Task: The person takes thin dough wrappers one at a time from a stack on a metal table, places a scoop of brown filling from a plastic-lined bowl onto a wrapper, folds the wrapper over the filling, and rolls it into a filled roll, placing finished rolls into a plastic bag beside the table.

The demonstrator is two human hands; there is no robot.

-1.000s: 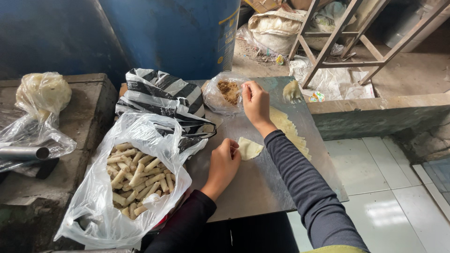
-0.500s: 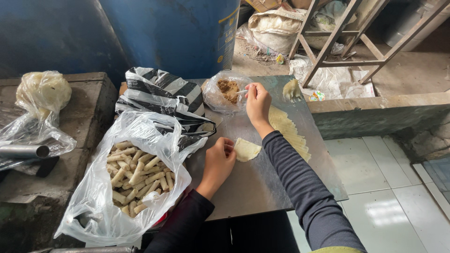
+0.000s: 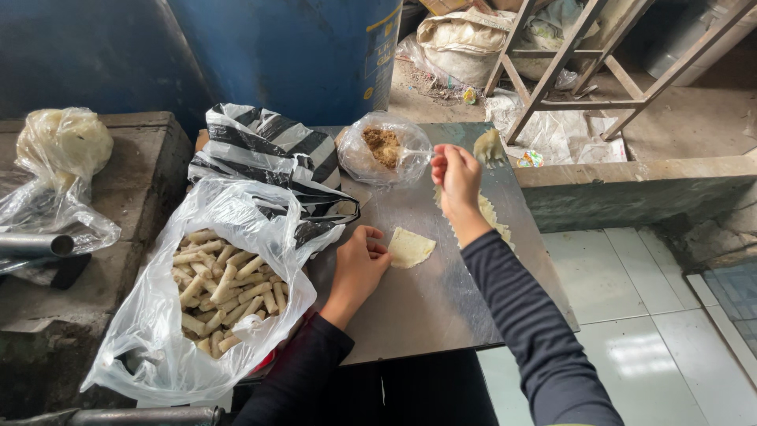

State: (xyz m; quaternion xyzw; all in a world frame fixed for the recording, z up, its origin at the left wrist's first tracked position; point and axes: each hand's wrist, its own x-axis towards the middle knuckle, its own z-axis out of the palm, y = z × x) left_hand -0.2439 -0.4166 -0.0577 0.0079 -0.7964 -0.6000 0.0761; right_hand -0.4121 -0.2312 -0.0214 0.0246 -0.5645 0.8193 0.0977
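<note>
While your left hand [image 3: 359, 268] presses fingertips on the wrapper [image 3: 410, 247], pinning it flat on the metal sheet [image 3: 426, 304], your right hand [image 3: 455, 175] pinches a spoon [image 3: 418, 152] reaching into the filling bag [image 3: 384, 147]. Finished rolls [image 3: 225, 284] sit left, bagged clear of the sheet.

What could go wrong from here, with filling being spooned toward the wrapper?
The right hand holds a spoon by the open bag of brown filling; filling may drop on the metal tray on the way. The left hand only touches the wrapper at its edge, so it may slide.
</note>
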